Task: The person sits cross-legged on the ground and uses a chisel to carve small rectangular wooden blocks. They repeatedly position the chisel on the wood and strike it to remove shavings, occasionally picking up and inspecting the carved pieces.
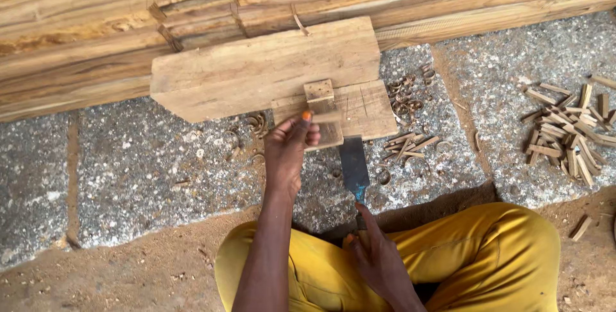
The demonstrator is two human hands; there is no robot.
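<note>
My left hand (290, 145) reaches forward and grips a small upright wooden block (321, 103) that stands on a flat wooden board (263, 68). My right hand (375, 254) sits near my lap and holds the handle of a broad flat blade (353, 166), a machete-like knife. Its blade lies along the ground with the far end just under the front edge of the lower board (366, 110). I am sitting cross-legged in yellow trousers (487, 254).
Long timber planks (96, 36) lie across the back. A heap of short wooden sticks (571, 132) lies at the right on the speckled stone slab (141, 171). Curled shavings and small offcuts (407, 94) lie right of the boards. Bare dirt borders the slab near me.
</note>
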